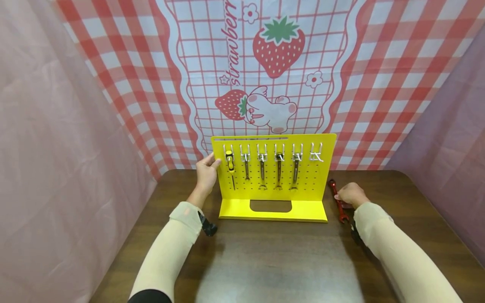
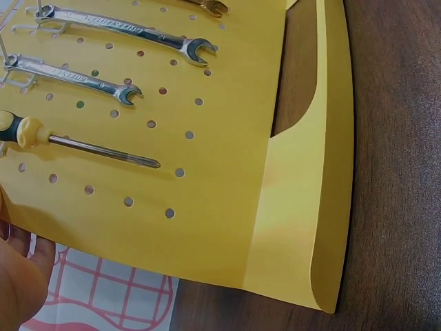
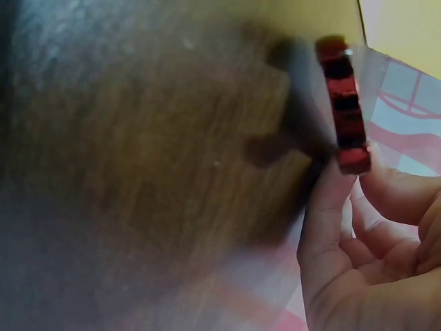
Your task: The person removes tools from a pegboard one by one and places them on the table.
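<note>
A yellow pegboard stand (image 1: 242, 193) stands upright on the table. My left hand (image 1: 206, 173) grips its left edge, thumb at the front and fingers behind. Nearest that hand hangs a yellow-and-black screwdriver (image 1: 230, 162), its cross-shaped tip visible in the left wrist view (image 2: 103, 151). Several metal wrenches (image 1: 279, 168) hang from hooks to its right. The rightmost hook (image 1: 316, 157) holds no tool. Right of the board, my right hand (image 1: 353, 195) pinches a red wrench (image 1: 339, 208) between thumb and fingers. In the right wrist view the red wrench (image 3: 344, 103) appears end-on.
The brown wooden table (image 1: 280, 256) extends in front of the stand. Behind it hangs a red-and-white checked cloth (image 1: 394, 84) with strawberry prints. Pink curtains (image 1: 68, 168) close in both sides.
</note>
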### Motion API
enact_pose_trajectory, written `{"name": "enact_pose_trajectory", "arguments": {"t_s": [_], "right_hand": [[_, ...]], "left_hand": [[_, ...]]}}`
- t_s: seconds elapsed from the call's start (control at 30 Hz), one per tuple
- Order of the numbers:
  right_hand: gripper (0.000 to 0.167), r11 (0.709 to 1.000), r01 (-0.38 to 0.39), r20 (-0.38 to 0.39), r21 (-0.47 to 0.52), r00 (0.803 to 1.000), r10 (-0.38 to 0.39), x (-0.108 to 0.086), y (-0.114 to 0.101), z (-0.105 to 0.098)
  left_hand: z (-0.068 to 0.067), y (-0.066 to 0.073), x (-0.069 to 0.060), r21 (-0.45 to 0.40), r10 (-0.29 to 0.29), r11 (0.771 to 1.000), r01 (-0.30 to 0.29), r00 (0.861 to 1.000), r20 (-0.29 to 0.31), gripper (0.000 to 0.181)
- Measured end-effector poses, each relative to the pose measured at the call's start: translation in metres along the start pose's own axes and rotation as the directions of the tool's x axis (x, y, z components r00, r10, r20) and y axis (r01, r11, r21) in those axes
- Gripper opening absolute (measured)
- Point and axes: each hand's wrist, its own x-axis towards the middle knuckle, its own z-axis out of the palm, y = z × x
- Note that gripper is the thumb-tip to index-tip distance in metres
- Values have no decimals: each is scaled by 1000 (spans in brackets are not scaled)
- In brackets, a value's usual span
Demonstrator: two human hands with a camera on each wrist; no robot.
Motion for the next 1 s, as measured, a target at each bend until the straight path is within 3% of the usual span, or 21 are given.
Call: {"name": "enact_pose_trajectory", "arguments": {"t_s": [0.2,0.47,0.77,0.9,1.0], "right_hand": [[22,999,29,-37,-15,999,-30,-2,2,2],[21,986,54,-73,-158,995,-66,-6,1,2],[25,982,79,-72,-170,993,-92,-5,-2,4],[25,973,90,-149,-214,981,-124,-11,-8,1],[24,973,110,-264,-202,951,-162,-23,-21,4]], "left_hand": [[1,0,0,-7,-1,1000,1,1000,-15,35],[1,0,-1,-8,-11,1000,11,1000,1,36],[-2,1,1,0,-7,1000,7,1000,-7,36],[-1,0,1,0,-1,1000,1,1000,-8,36],[0,-1,0,-1,-6,1000,6,1000,-3,36]]}}
